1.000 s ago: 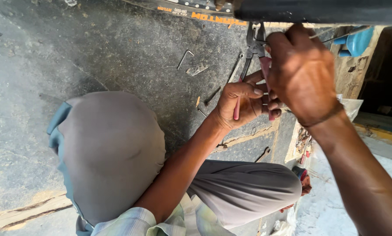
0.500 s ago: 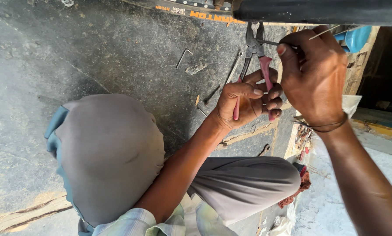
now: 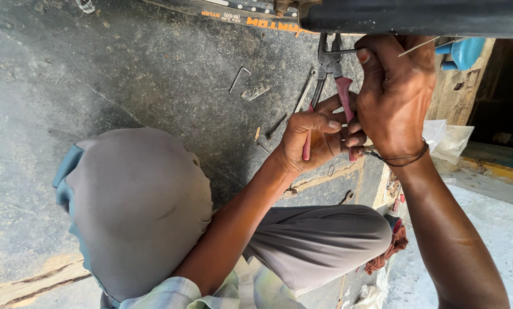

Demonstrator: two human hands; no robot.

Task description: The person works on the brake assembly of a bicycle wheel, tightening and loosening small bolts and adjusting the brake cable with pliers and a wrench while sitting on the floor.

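Note:
My left hand (image 3: 316, 137) is closed around the red handles of a pair of pliers (image 3: 331, 66). The pliers' dark jaws point up at the black tyre (image 3: 417, 17) along the top edge and grip a thin metal wire (image 3: 343, 52). My right hand (image 3: 394, 94) is just right of the pliers, touching my left fingers. Its thumb and fingers pinch that same wire at the jaws. A thin steel spoke (image 3: 418, 46) sticks out past the right knuckles. A dark thread band circles my right wrist.
On the grey stone floor lie a bent hex key (image 3: 239, 77), small metal bits (image 3: 256, 91) and a slim spanner (image 3: 305, 88). My bent knee in grey trousers (image 3: 136, 212) fills the lower left. A blue object (image 3: 465, 51), a plastic bag (image 3: 448, 140) and a red rag (image 3: 391, 252) are at the right.
Both hands have risen toward the tyre. My right hand slid to the right off the pliers' head, uncovering the jaws and the wire held in them.

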